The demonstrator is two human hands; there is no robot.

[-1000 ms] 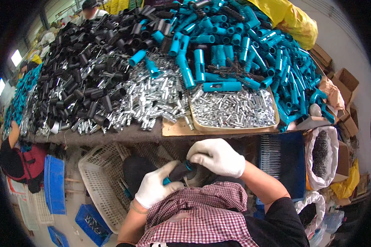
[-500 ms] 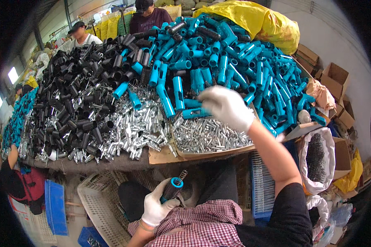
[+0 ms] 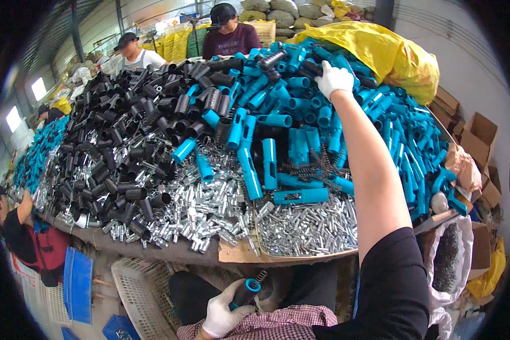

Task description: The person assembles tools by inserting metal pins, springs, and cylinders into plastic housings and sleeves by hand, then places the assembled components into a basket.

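Observation:
In my white-gloved left hand [image 3: 225, 313], low over my lap, is a black tube with a teal rim [image 3: 249, 288], its end tilted up. A coil spring [image 3: 261, 276] sticks out of that end. My right hand [image 3: 335, 80], gloved too, reaches to the far side of the heap of teal tubes [image 3: 300, 105]. Its thumb and fingers look spread, beside a black ribbed cylinder [image 3: 314, 68]; the undersides of the fingers are hidden. Loose coil springs [image 3: 317, 167] and a slotted teal tube [image 3: 301, 196] lie nearer to me.
Black tubes [image 3: 119, 136] cover the table's left part. Small metal pins [image 3: 306, 229] fill a shallow tray, with silver fittings [image 3: 201, 212] beside it. A yellow sheet [image 3: 374, 48] drapes the heap's back. Below are a pale plastic crate [image 3: 139, 294] and a white sack [image 3: 450, 255]. Other people work around the table.
My right hand has moved from above the pin tray to the far side of the teal heap, arm stretched out. My left hand still holds the tube and spring. The view has shifted.

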